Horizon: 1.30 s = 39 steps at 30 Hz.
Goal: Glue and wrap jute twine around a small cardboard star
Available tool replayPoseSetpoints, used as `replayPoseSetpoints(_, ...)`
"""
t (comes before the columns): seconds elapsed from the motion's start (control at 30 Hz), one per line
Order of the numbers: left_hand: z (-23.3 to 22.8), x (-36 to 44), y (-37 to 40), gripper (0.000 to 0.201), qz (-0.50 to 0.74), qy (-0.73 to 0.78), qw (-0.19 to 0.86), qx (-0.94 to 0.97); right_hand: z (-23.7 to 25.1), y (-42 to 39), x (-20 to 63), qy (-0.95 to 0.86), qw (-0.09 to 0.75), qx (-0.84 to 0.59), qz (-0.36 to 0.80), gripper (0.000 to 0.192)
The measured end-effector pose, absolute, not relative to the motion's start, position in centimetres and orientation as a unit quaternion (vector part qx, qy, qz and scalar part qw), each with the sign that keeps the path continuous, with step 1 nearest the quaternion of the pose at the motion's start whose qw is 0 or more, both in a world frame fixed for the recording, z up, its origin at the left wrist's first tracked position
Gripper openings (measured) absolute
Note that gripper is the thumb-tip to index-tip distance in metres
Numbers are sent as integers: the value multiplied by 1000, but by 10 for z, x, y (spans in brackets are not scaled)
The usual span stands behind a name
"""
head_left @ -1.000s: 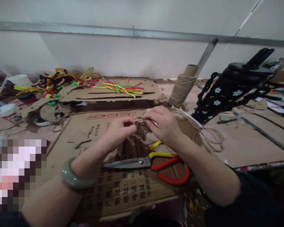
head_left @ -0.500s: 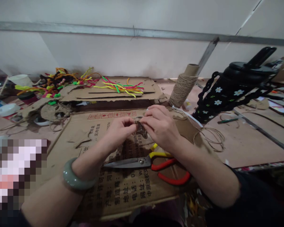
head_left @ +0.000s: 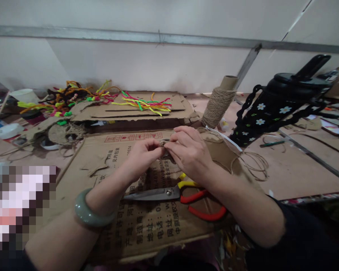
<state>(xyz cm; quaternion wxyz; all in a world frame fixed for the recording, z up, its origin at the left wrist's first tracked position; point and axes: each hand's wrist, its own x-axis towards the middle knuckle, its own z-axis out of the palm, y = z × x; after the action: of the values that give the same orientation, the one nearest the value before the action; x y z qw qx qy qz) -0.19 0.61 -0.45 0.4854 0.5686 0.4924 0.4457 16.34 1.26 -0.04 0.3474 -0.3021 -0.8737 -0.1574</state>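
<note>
We have both hands gathered just beyond the scissors with grey metal blades and red and yellow handle loops point(head_left: 171, 192). Our left hand point(head_left: 147, 154) pinches a small dark-brown piece point(head_left: 168, 156) between thumb and forefinger, and our right hand point(head_left: 190, 150) grips the same piece from the other side, fingertips almost meeting the left ones. We see only bits of it between our fingers, so we cannot tell its full shape.

We wear a smooth grey-green bangle point(head_left: 93, 209) on the left wrist, left of the scissors. Under the scissors lies a flat brown cardboard sheet printed with black and red marks point(head_left: 76, 173). Beyond the scissors and to the right stands a cone of tan twine point(head_left: 218, 107); farther right is a black flask with white daisies point(head_left: 267, 114). Well beyond the scissors, bright yellow, pink and green fuzzy strands point(head_left: 144, 103) lie across more cardboard.
</note>
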Motion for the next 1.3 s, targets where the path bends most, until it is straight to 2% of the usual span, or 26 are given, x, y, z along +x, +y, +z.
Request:
replayPoseSetpoints(0.43, 0, 0, 3, 11, 461, 463, 541, 530, -1, 18, 165, -865, 397, -300, -69, 15)
replayPoseSetpoints(0.8, -2, -1, 3, 17, 469, 443, 557, 523, -1, 19, 166, -865, 400, -296, -64, 15)
replayPoseSetpoints(1.2, 2, 0, 3, 11, 492, 474, 502, 531, 0, 19, 165, -858, 413, -307, -11, 5)
replayPoseSetpoints(1.3, 1, -1, 3, 11, 497, 483, 484, 534, 0, 20, 165, -842, 425, -332, 24, 15)
